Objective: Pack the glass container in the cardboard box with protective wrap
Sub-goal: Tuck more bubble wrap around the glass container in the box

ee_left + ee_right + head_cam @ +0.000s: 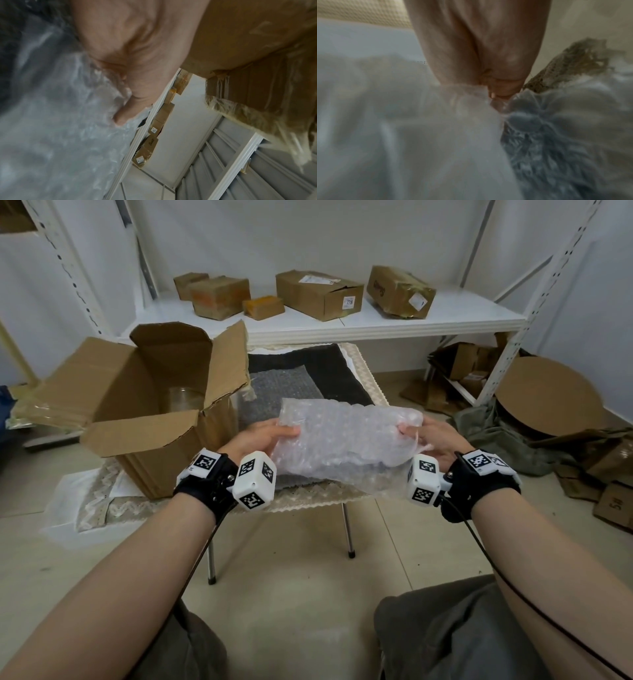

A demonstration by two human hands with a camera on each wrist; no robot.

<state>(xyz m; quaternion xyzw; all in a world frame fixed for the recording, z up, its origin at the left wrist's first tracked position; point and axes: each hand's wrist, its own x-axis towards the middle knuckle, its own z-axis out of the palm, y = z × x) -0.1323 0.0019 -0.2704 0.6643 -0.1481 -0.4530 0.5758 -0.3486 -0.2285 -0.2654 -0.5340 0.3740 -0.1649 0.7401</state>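
Glass container (pixel 183 398) stands inside the open cardboard box (pixel 150 419) (head view only). Left hand (pixel 262 436) and right hand (pixel 433 440) pinch the bubble wrap (pixel 346 436) ends above the table (pixel 363 371); wrist views show only thumbs pressing wrap.

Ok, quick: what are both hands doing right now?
Left hand: grips the left end of the bubble wrap.
Right hand: pinches the wrap's right end.
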